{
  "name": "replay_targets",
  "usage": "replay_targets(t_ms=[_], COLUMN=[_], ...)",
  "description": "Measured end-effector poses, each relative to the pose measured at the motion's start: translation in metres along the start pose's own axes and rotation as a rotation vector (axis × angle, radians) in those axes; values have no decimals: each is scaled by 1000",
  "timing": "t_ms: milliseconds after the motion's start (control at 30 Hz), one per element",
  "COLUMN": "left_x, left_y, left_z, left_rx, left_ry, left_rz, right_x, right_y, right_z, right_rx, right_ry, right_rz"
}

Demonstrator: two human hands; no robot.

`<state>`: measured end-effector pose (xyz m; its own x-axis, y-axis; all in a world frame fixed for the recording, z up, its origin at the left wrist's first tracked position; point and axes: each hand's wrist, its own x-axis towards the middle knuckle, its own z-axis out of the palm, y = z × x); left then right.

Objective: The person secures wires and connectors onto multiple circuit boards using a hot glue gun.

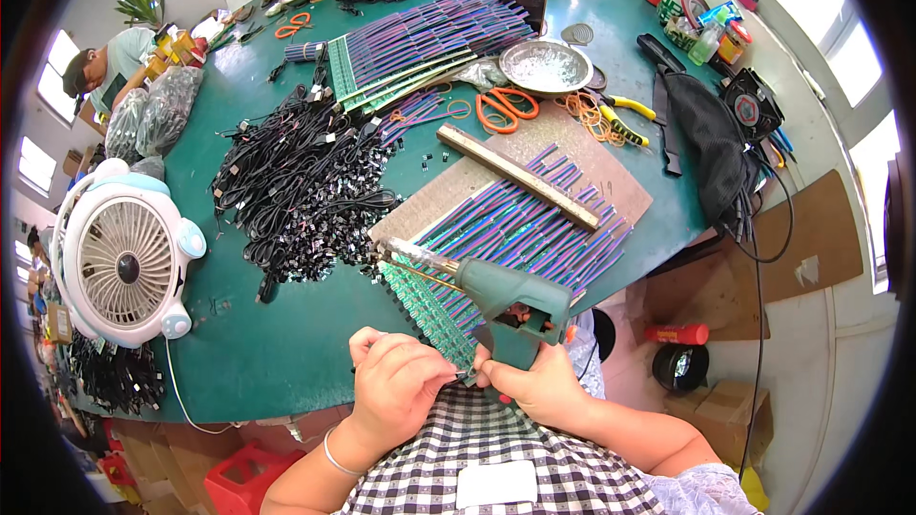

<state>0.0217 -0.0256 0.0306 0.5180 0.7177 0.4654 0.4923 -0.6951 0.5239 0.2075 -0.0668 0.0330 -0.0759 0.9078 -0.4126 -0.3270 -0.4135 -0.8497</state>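
My right hand [546, 386] is closed around the handle of a dark green soldering gun [510, 294]; its metal tip points left over a strip of green circuit boards [425, 310]. My left hand [401, 380] pinches something small at the strip's near end. What sits between those fingertips is too small to name. The thumb side of my right hand is close to the same end. Purple-blue ribbon-like strips [515, 229] run from the boards across a brown backing board [620, 181], with a wooden bar [515, 176] lying over them.
Black cables with metal plugs [296, 181] are heaped left of the work. Farther back are more striped boards [429, 38], orange scissors [508, 110], yellow-handled pliers [630, 110] and a metal dish [546, 67]. A white fan [127, 267] stands left; a person [114, 72] is beyond.
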Motion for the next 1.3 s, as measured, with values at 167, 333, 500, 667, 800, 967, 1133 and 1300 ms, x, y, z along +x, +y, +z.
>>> replay_targets(t_ms=[167, 333, 500, 667, 800, 967, 1133, 1300], left_x=[1, -1, 2, 1, 3, 4, 2, 0], left_y=[-2, -1, 2, 1, 1, 6, 5, 4], left_z=[0, 2, 3, 2, -1, -3, -5, -2], left_rx=[-160, -156, -186, -187, -144, -147, -195, -262], left_ry=[-59, -67, -107, -153, -174, -187, -190, -135], left_rz=[-128, -165, -182, -182, -132, -138, -237, -285], right_x=[-1, -2, -4, -3, -3, -1, -2, -5], right_y=[1, 11, 14, 14, 12, 18, 12, 7], right_z=[0, -3, -3, -2, -3, 0, -4, 1], right_rx=[-77, -63, 35, -23, -5, 15, -63, -93], right_ry=[16, -40, -26, -61, -44, 45, 100, 20], right_rz=[-84, -115, -51, -129, -44, -133, -208, -127])
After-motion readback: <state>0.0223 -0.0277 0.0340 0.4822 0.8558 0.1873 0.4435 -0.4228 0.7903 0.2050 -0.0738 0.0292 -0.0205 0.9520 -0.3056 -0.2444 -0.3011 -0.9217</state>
